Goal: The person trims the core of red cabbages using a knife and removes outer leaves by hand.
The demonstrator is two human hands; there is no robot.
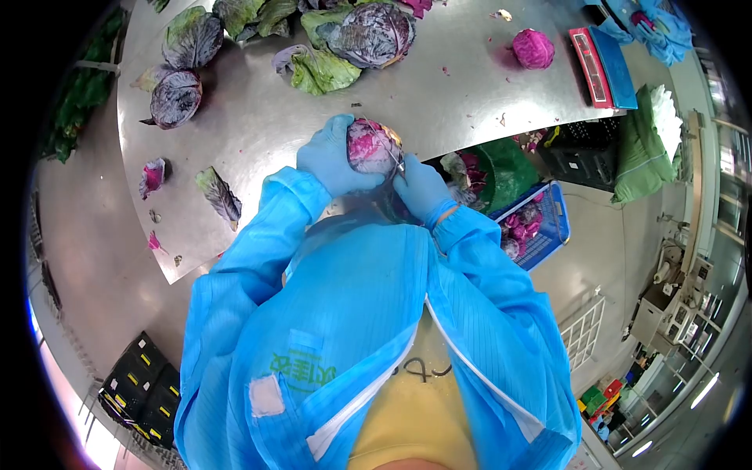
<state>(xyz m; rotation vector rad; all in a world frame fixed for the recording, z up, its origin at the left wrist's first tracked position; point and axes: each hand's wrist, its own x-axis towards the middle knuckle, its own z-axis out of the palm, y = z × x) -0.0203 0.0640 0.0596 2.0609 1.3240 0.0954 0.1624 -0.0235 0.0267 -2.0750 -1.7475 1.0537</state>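
One cabbage [374, 147], likely firm and heavy.
Cup its left side, as your left hand [327, 159] does; right hand [424, 189] opposite, grip unclear.

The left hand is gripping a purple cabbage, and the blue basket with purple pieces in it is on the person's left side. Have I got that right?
Not quite: the head view shows the blue basket, with purple pieces in it, on the person's right side. The left hand is gripping a purple cabbage, as you said.
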